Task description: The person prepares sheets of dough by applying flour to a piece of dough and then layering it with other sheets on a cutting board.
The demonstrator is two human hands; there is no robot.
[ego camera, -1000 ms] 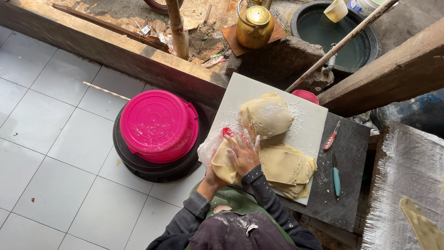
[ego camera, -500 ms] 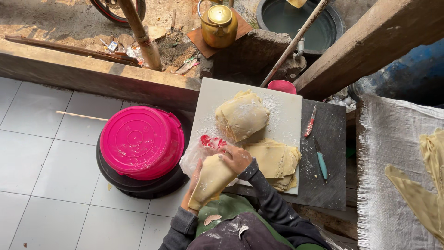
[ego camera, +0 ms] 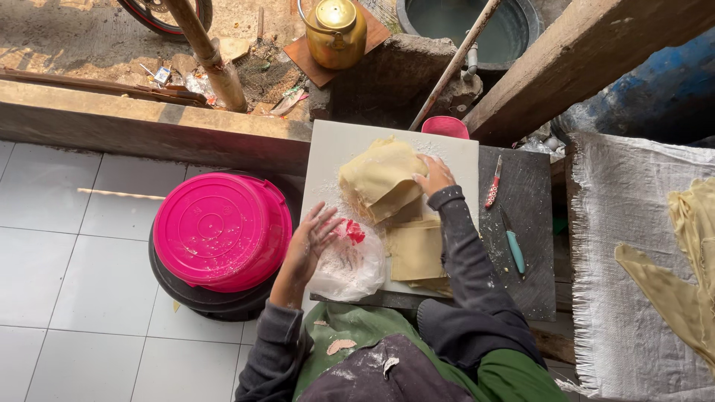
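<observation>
A white board (ego camera: 324, 152) carries a mound of thin yellow dough sheets (ego camera: 376, 171) and a flatter stack of them (ego camera: 417, 249) nearer to me. My right hand (ego camera: 434, 176) grips the edge of the top sheet of the mound, which is folded back. My left hand (ego camera: 311, 238), dusted white with its fingers spread, rests at the mouth of a clear plastic bag of flour (ego camera: 350, 266) at the board's near left corner. A red patch shows on the bag.
A pink lidded basin (ego camera: 220, 227) sits on a black tub at my left. A red-handled knife (ego camera: 492, 186) and a teal-handled knife (ego camera: 514, 247) lie on the dark slab (ego camera: 532, 216). A woven sack (ego camera: 618, 223) at the right holds dough strips (ego camera: 689, 283). A brass kettle (ego camera: 335, 30) stands beyond.
Both hands were on a dough sheet beside the bag. Now my right hand has moved up to the mound, and my left hand sits open on the flour bag.
</observation>
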